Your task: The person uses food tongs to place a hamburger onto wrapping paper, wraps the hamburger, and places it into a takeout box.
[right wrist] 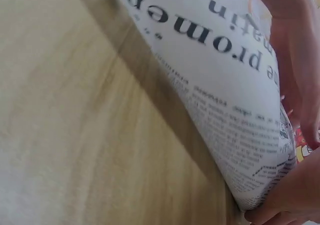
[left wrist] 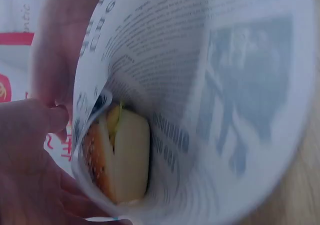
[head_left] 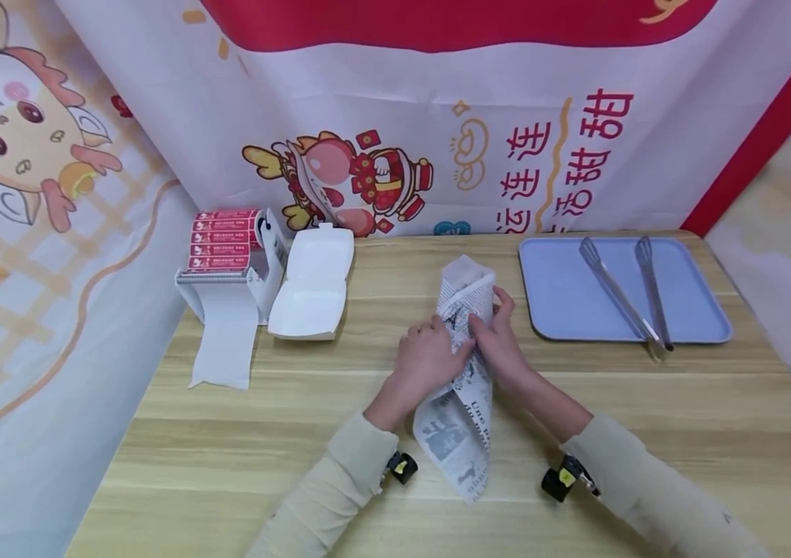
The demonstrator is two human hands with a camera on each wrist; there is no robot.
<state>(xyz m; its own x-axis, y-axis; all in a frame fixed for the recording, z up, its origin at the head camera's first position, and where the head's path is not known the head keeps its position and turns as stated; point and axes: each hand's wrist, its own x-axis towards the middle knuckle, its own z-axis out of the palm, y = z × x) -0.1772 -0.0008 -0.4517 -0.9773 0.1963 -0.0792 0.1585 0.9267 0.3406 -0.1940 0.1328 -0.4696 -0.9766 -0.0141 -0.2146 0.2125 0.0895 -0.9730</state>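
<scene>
A sheet of newsprint-patterned wrapping paper [head_left: 468,387] is rolled round a sandwich in the middle of the table, its near end loose and open. Down inside the paper, the left wrist view shows the sandwich [left wrist: 117,155], a sesame-topped bun with a bit of green and yellow filling. My left hand [head_left: 426,356] grips the roll from the left side. On the right side my right hand [head_left: 503,345] holds it, thumb on top and fingers along the edge. In the right wrist view printed paper [right wrist: 225,95] slants over the wood, partly hiding the hands.
A white clamshell box [head_left: 312,287] stands open at the back left, beside a label dispenser [head_left: 228,256] with a red printed roll and a hanging white strip. At the back right, a blue tray [head_left: 556,302] bears two metal tongs [head_left: 622,298]. A printed cloth [head_left: 381,93] hangs behind the table.
</scene>
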